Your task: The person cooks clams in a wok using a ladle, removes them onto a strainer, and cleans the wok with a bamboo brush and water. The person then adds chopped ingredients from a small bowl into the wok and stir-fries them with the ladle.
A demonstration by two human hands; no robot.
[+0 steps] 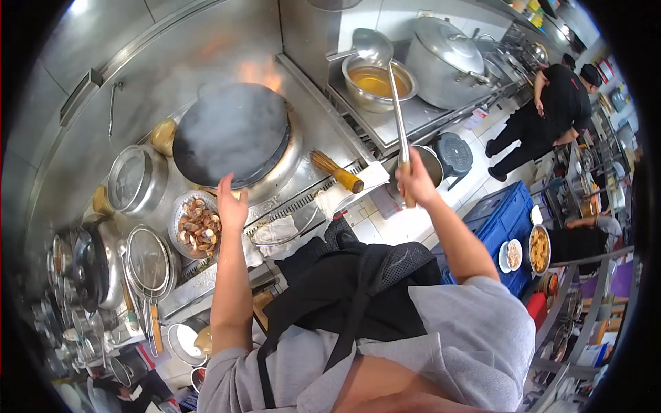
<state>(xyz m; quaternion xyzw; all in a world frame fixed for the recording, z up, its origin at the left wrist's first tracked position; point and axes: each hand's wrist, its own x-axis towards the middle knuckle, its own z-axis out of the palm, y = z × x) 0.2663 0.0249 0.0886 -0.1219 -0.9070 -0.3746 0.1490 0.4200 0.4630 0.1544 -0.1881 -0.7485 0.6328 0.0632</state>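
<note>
Out to the right, ladle [397,103] in the right grip [418,182], wrapped round its handle; long axis runs away to the scoop, at the steel bowl [375,104] (dipping or clear, cannot tell). Left grip [233,210] nearer the wok [196,155], at its near rim; thumb and forefinger apart, hold uncertain. Smoke [237,124] veils the wok's inside

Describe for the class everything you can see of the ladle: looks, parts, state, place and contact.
The ladle looks like shiny silver metal, with a rounded bowl and a long, straight, slender handle whose near end looks tan. It slants away from the right hand, which grips it near that end. In this view its bowl overlaps the far rim of a metal basin; whether they touch is unclear.
</note>
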